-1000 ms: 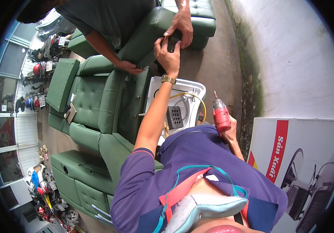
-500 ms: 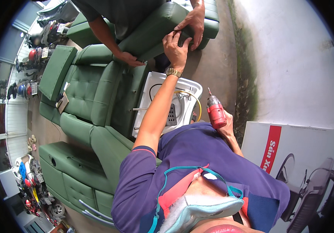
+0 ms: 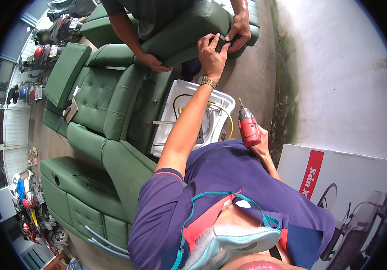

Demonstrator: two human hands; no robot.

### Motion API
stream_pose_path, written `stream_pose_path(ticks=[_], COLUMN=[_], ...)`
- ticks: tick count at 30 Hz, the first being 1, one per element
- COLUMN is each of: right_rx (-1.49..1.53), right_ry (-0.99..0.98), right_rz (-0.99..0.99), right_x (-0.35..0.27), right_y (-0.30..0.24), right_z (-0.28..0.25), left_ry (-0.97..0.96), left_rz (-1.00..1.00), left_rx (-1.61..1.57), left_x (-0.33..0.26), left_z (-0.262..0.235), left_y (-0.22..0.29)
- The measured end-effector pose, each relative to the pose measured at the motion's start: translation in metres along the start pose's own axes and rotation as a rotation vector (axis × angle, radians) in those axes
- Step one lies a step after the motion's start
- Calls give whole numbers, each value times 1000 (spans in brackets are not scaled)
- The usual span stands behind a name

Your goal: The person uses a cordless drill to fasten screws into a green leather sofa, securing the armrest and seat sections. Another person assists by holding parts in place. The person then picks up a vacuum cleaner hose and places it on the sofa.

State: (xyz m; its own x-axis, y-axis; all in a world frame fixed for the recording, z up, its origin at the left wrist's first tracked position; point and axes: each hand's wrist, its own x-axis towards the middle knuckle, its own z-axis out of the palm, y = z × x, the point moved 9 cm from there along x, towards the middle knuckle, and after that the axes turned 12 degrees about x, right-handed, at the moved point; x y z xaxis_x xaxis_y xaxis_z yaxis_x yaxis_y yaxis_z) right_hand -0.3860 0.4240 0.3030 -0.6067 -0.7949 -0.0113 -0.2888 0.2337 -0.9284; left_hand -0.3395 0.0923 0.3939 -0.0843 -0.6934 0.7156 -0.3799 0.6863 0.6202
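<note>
Left hand (image 3: 211,49) is raised to the green cushion (image 3: 189,27), fingers pinched on its lower edge beside a co-worker's hand (image 3: 239,31) (the other one (image 3: 155,62) rests further along the same cushion). Right hand (image 3: 262,143), fingers clamped on the red drill (image 3: 248,127), sits just beside the white tray (image 3: 180,90) on the floor.
</note>
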Motion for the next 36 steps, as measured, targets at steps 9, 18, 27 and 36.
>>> stream_pose_path(ticks=[9,18,27,36], right_rx=[32,4,-4,7], right_ry=[-39,-16,24,65], right_rz=[3,-47,-27,-62], right_x=[6,2,-6,-16], right_y=[-6,-10,-9,-3], right_z=[4,1,-4,-12], left_ry=[-13,33,61,113], left_rz=[-25,-31,-163,-107], left_rx=[9,-21,-128,-22], left_x=[1,-3,-11,-28], left_z=[7,5,9,12], left_y=[-4,-8,-25,-24])
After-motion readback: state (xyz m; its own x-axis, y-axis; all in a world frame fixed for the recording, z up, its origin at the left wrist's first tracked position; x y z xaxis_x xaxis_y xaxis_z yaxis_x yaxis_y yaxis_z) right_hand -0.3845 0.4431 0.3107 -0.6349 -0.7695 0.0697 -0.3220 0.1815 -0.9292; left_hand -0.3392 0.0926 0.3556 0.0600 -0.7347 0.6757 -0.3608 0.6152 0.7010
